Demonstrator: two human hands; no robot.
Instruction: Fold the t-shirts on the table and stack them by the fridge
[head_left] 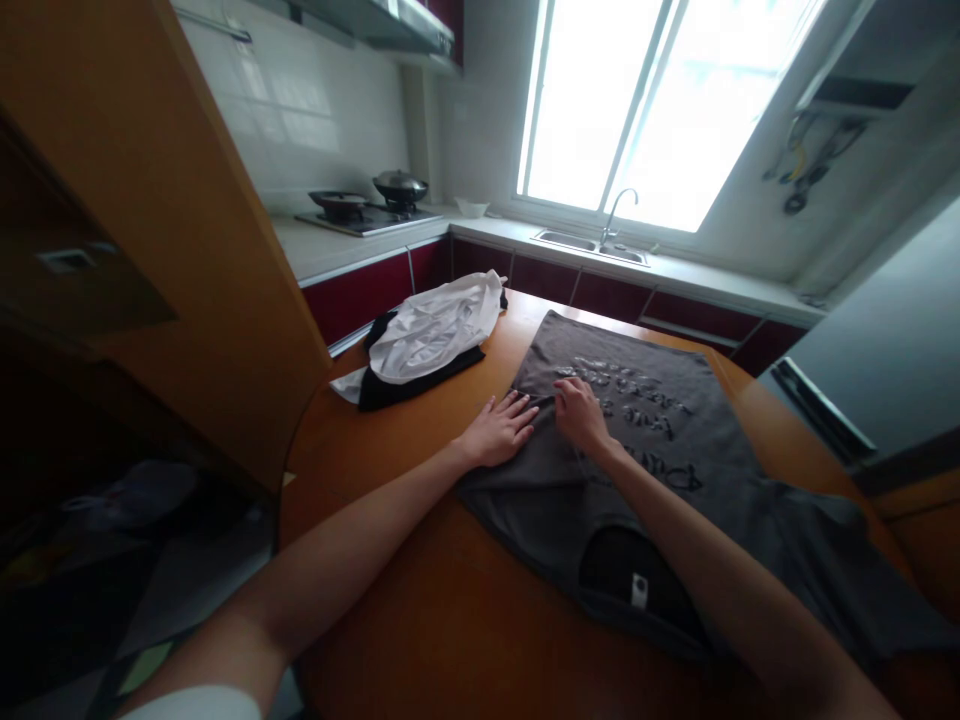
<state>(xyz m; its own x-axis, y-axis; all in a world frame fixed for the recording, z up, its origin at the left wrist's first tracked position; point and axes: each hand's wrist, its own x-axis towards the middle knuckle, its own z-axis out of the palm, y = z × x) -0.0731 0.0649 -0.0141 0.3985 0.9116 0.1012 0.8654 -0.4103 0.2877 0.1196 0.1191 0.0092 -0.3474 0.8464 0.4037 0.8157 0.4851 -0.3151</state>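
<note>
One gray shirt (712, 435) lies spread on the orange-brown table (405, 600), its neck opening toward the person and one sleeve trailing off to the right. Dark, shiny lettering (656, 425) runs across its front, and a small white label (639, 590) shows inside the collar. The left hand (499, 432) rests palm down at the shirt's left edge, fingers spread and gripping nothing. Just beside it, the right hand (581, 412) is on the cloth near the lettering with its fingers bent; whether they pinch any fabric, I cannot tell. Farther left on the table, a crumpled white garment (442, 325) lies on top of some black cloth (420, 385). Beyond, along the counter (506, 226), are a stove (367, 222) bearing a pan (339, 205) and a lidded pot (401, 187), a pale bowl (472, 208), and a sink (568, 242) with a curved tap (609, 222) below a bright window (592, 90).
</note>
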